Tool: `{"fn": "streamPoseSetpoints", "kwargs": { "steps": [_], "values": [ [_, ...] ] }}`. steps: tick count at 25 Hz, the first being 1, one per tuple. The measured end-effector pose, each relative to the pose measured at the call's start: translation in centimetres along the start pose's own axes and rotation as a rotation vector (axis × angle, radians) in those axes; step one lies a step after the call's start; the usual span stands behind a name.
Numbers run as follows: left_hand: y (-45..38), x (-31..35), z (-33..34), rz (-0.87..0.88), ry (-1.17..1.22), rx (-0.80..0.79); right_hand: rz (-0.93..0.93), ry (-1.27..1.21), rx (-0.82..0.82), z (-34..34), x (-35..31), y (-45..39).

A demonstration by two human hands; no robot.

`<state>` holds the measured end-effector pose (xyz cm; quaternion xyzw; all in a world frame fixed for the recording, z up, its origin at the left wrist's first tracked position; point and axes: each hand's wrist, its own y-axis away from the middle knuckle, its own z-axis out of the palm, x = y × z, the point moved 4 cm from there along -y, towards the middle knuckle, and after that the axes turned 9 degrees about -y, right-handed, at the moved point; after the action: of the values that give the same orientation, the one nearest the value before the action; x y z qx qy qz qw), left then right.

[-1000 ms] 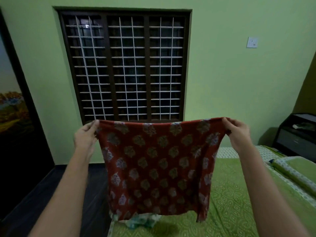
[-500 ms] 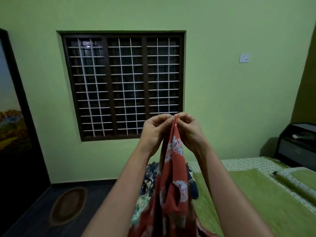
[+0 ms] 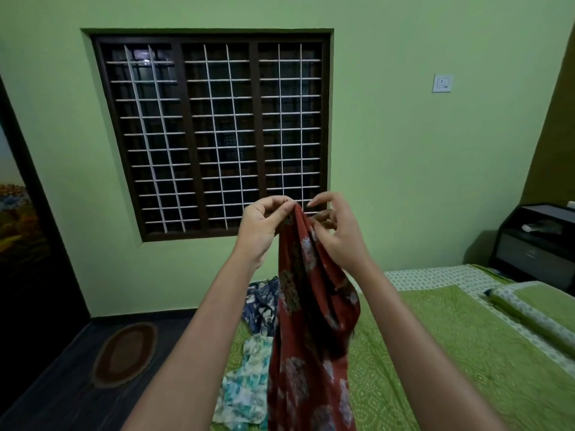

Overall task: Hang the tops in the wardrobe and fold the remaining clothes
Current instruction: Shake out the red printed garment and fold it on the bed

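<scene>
Up by the window, the left hand pinches the top of the red cloth while the right hand curls loosely on its edge, and it hangs soft and floppy over the bed, probably light, so hold its corners.

The garment is rust red with pale grey-blue floral motifs. On the bed lie a navy cloth with white print and a white cloth with turquoise blotches. The bedspread is green with fine white dotted patterning. The wall is light green, the window frame dark brown, and the rug brown, oval, darker-edged.
</scene>
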<state>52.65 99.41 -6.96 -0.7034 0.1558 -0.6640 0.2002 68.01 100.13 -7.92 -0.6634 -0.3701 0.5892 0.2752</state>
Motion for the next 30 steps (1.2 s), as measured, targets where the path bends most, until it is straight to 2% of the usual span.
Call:
{"fn": "streamPoseSetpoints", "kwargs": {
  "steps": [2,3,7,9,10,12,15,19,22,24,27,30],
  "values": [
    [-0.2,-1.0,-0.7,0.039,-0.116,0.056,-0.194,0.370,-0.185,0.9,0.0,1.3],
    [-0.3,-1.4,-1.0,0.055,-0.175,0.074,-0.182,0.488,-0.257,1.2,0.4,1.7],
    [-0.3,-1.5,-1.4,0.098,-0.267,0.095,0.059,0.823,-0.460,1.9,3.3,2.3],
    [-0.3,-1.1,-2.2,0.144,-0.420,0.167,0.253,1.074,-0.652,2.0,5.6,3.4],
    [-0.3,-1.1,-2.9,0.158,-0.500,0.224,0.394,1.121,-0.701,1.4,6.6,4.0],
    [-0.1,-2.1,-4.8,0.138,-0.591,0.322,0.642,1.069,-0.721,-0.3,7.8,4.5],
    [1.1,-5.1,-6.7,0.043,-0.653,0.377,0.742,0.854,-0.726,-2.5,7.2,3.6],
    [3.2,-8.1,-6.9,-0.081,-0.668,0.404,0.775,0.733,-0.668,-3.8,6.3,3.8],
    [4.2,-8.2,-5.0,-0.093,-0.675,0.334,0.701,0.874,-0.824,-2.3,5.6,6.3],
    [4.8,-7.8,-2.8,-0.072,-0.666,0.257,0.623,0.931,-0.870,0.1,4.6,8.3],
    [5.6,-7.1,0.2,0.006,-0.643,0.145,0.624,0.739,-0.668,3.1,3.2,9.5],
    [6.7,-6.7,1.3,0.047,-0.648,0.113,0.605,0.608,-0.409,3.2,2.3,9.6]
  ]
}}
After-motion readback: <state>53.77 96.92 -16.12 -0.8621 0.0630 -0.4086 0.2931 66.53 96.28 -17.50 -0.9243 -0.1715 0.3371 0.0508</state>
